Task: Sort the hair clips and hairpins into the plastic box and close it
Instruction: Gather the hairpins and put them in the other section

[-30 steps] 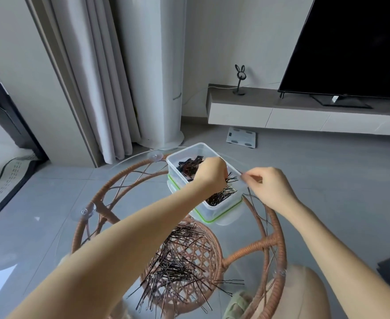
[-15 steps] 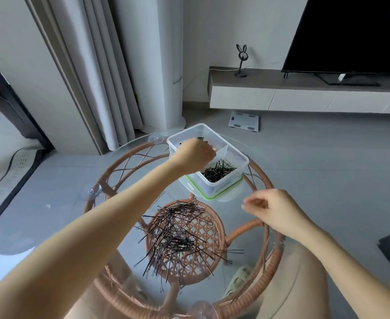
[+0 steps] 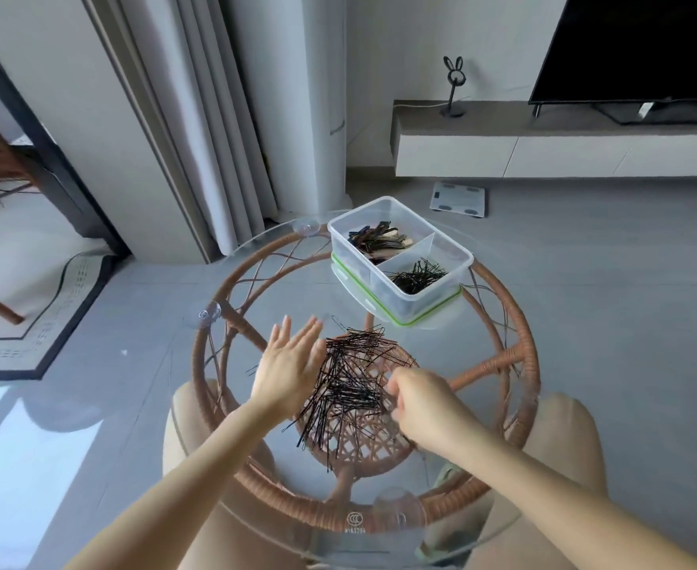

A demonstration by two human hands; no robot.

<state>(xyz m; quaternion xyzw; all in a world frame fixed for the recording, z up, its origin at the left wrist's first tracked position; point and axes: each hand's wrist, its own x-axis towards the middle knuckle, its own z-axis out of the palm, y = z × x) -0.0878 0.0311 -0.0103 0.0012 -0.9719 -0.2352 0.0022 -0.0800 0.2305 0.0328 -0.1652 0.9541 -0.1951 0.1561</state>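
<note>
As hairpins [image 3: 350, 378] lie heaped, left hand [image 3: 291, 366] spread flat, likely corralling them; right hand [image 3: 427, 409] curled, pinch unclear.

The bench [image 3: 281, 281] has a clear, glossy glass top over a rattan frame [image 3: 519, 347] of brown, rough-wrapped cane. The plastic box [image 3: 453, 245] is see-through and smooth, and the lid [image 3: 404, 320] under it is clear plastic with a green seal. The hairpins [image 3: 346, 384] are thin black wire with a slight sheen, the hair clips [image 3: 375, 240] look dark and beige and matt, the floor [image 3: 605, 281] is smooth grey tile with a soft shine, and the curtain [image 3: 215, 117] is pale matt cloth.
</note>
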